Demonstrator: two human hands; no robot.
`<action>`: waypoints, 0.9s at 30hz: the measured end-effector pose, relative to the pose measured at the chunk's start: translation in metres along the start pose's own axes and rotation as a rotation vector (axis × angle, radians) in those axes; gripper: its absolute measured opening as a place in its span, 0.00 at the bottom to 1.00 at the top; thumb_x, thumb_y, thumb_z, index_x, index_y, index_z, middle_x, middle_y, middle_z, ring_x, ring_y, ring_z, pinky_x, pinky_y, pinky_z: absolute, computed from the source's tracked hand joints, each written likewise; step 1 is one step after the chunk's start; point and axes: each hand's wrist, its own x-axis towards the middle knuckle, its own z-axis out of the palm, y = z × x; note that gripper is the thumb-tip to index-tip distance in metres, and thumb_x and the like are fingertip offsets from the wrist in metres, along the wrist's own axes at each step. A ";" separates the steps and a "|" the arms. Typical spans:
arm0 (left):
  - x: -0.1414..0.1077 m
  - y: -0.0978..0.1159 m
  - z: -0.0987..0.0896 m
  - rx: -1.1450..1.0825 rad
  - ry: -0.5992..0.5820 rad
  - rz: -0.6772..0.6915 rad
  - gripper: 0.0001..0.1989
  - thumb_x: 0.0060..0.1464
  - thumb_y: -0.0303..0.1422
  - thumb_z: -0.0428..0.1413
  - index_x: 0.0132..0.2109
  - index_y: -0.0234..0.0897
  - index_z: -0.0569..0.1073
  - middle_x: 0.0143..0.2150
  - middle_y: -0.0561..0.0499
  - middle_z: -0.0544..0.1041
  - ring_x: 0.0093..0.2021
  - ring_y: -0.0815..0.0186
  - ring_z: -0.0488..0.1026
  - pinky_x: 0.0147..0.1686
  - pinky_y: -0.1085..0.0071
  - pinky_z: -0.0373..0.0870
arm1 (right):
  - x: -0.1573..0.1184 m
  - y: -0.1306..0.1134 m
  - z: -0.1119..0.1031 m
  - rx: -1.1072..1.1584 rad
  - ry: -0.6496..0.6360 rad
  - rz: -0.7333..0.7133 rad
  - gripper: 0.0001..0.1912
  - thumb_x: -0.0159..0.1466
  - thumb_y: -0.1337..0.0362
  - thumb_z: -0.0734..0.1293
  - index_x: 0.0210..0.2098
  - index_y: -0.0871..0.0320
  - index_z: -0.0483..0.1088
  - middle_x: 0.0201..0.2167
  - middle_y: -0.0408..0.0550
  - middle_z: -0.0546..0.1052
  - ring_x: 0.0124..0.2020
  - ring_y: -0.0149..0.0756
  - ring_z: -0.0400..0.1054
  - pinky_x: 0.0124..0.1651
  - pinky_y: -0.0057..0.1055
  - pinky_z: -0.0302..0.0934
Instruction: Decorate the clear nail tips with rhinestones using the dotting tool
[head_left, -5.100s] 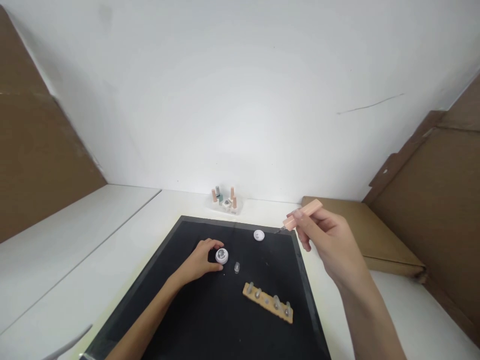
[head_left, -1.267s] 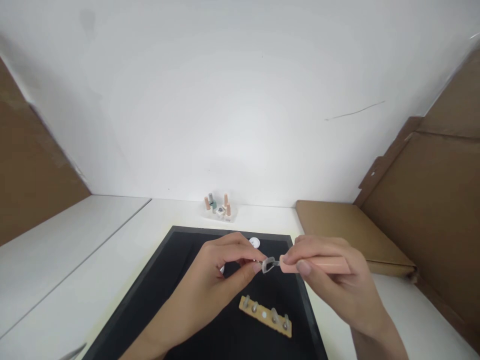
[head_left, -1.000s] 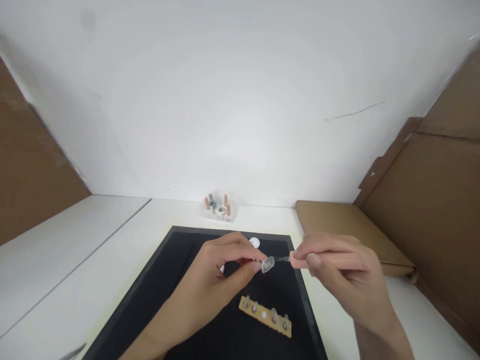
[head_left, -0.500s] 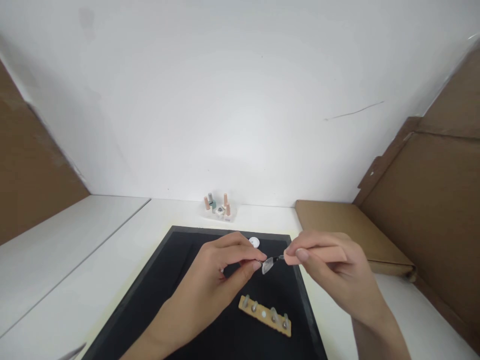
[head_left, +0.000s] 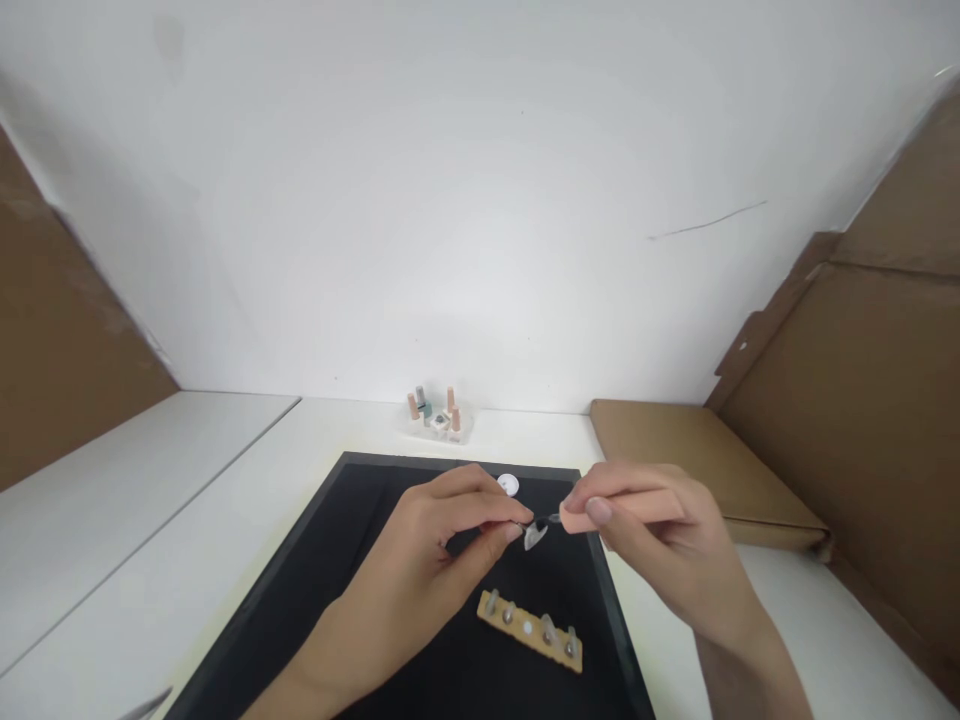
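My left hand (head_left: 450, 550) is closed in a pinch on a clear false nail (head_left: 535, 537), held at its base, where a small dark piece shows between fingertips. From the right, my right hand (head_left: 664, 540) grips the peach cap of a nail polish brush (head_left: 619, 512), its dark bristles at the false nail and seemingly touching it. Below them on the black mat (head_left: 435, 665) lies a wooden nail stand (head_left: 527, 629). Several clear false nails stand upright on it, and a pale round spot shows at its middle.
A small white round dish (head_left: 508, 485) sits near the mat's back edge. Nail polish bottles with peach and grey caps stand in a clear tray (head_left: 466, 428) by the wall. At the right lies a flat cardboard box (head_left: 660, 430). A thin grey object (head_left: 146, 705) shows at lower left.
My right hand and the brush have shifted slightly left, bringing the bristles further over the false nail. The nail has tilted a little; my left hand has barely moved.
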 end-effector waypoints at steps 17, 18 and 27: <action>0.003 0.000 -0.002 -0.011 -0.001 -0.031 0.10 0.60 0.28 0.53 0.41 0.43 0.80 0.35 0.51 0.76 0.34 0.68 0.72 0.31 0.74 0.67 | 0.000 -0.001 0.000 0.085 -0.024 -0.045 0.09 0.62 0.70 0.66 0.29 0.56 0.77 0.24 0.44 0.80 0.23 0.31 0.73 0.24 0.24 0.66; 0.002 0.000 -0.001 -0.011 0.000 -0.034 0.10 0.60 0.28 0.54 0.40 0.43 0.80 0.35 0.51 0.76 0.34 0.68 0.72 0.31 0.74 0.67 | 0.000 0.000 -0.001 0.048 -0.004 -0.033 0.09 0.62 0.69 0.66 0.29 0.56 0.77 0.24 0.44 0.80 0.23 0.31 0.73 0.24 0.24 0.66; 0.003 -0.001 -0.003 -0.020 0.004 -0.015 0.10 0.60 0.28 0.54 0.39 0.41 0.80 0.35 0.51 0.76 0.34 0.67 0.73 0.31 0.74 0.67 | -0.003 0.001 0.001 0.212 -0.047 -0.099 0.08 0.64 0.68 0.65 0.33 0.54 0.78 0.26 0.45 0.81 0.24 0.32 0.72 0.25 0.28 0.67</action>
